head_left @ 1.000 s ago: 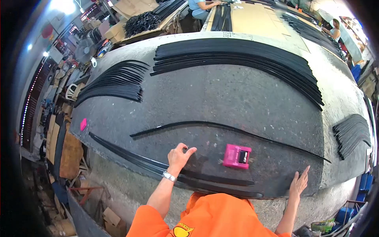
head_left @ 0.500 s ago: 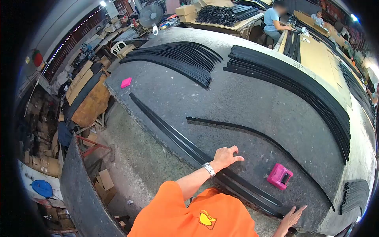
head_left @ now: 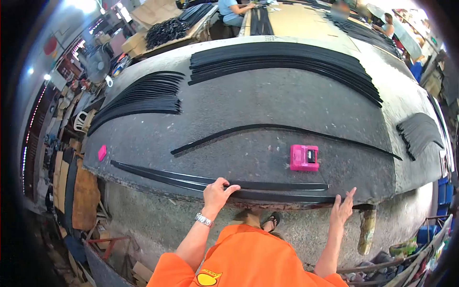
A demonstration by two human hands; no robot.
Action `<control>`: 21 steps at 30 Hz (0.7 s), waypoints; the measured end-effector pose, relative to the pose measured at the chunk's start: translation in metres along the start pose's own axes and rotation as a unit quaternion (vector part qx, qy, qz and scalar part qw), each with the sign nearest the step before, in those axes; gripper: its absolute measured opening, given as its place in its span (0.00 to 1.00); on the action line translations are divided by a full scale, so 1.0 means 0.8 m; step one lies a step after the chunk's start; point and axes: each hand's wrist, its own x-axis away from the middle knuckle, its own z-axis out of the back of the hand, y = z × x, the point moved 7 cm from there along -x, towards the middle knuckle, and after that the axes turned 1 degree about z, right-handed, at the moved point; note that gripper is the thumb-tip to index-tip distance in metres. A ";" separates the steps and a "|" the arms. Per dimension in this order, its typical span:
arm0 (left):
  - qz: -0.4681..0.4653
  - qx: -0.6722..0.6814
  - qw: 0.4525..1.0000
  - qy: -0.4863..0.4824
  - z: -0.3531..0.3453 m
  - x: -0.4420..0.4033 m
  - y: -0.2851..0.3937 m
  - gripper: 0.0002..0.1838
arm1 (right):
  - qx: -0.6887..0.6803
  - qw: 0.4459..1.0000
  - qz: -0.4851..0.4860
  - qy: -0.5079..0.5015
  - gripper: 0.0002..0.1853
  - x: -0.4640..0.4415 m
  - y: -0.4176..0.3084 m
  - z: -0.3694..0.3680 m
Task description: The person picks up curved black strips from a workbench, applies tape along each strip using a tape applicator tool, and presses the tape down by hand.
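Two long, glossy black strips lie side by side along the near table edge, a far strip (head_left: 282, 185) and a near strip (head_left: 277, 196). My left hand (head_left: 217, 195) is over their middle, its fingers bent and the thumb held apart; whether it touches them I cannot tell. At the right end of the near strip is my right hand (head_left: 342, 209), with fingers spread and fingertips at the strip's tip. Beyond them a single curved black strip (head_left: 267, 126) lies on the dark tabletop. A pink box with a black window (head_left: 304, 158) sits between that strip and the pair.
Fanned black strips (head_left: 143, 98) lie at the far left, and a broad stack of strips (head_left: 282, 60) at the back. A shorter bundle (head_left: 420, 134) rests on the right. A small pink block (head_left: 102, 153) sits near the left edge. Other people work at tables behind.
My view has turned to the right and swung round. My left hand has come to the paired strips, and my right hand has come to the near strip's right end.
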 end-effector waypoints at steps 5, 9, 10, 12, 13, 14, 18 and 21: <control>-0.040 0.028 0.998 0.040 0.003 0.010 -0.019 0.28 | -0.010 1.000 0.019 -0.001 0.46 0.018 -0.045 0.023; -0.024 0.045 0.999 -0.014 0.003 -0.017 -0.014 0.30 | -0.010 0.999 0.036 0.000 0.47 0.036 -0.087 0.035; -0.009 0.048 0.998 -0.040 0.004 -0.024 -0.016 0.31 | -0.003 0.999 0.042 -0.004 0.47 0.042 -0.104 0.037; -0.020 0.045 0.998 -0.038 0.004 -0.040 -0.026 0.31 | 0.001 0.998 0.066 -0.012 0.47 0.053 -0.137 0.028; -0.026 0.043 0.998 -0.036 0.007 -0.050 -0.032 0.32 | -0.001 0.996 0.083 -0.014 0.47 0.058 -0.155 0.020; -0.036 0.051 0.998 -0.033 0.012 -0.059 -0.039 0.31 | -0.003 0.995 0.098 -0.017 0.47 0.065 -0.175 0.012; -0.050 0.075 0.994 -0.055 0.034 -0.085 -0.072 0.32 | -0.012 0.987 0.148 -0.056 0.48 0.085 -0.277 -0.043; -0.049 0.076 0.992 -0.089 0.049 -0.099 -0.096 0.31 | -0.010 0.979 0.186 -0.088 0.48 0.092 -0.353 -0.092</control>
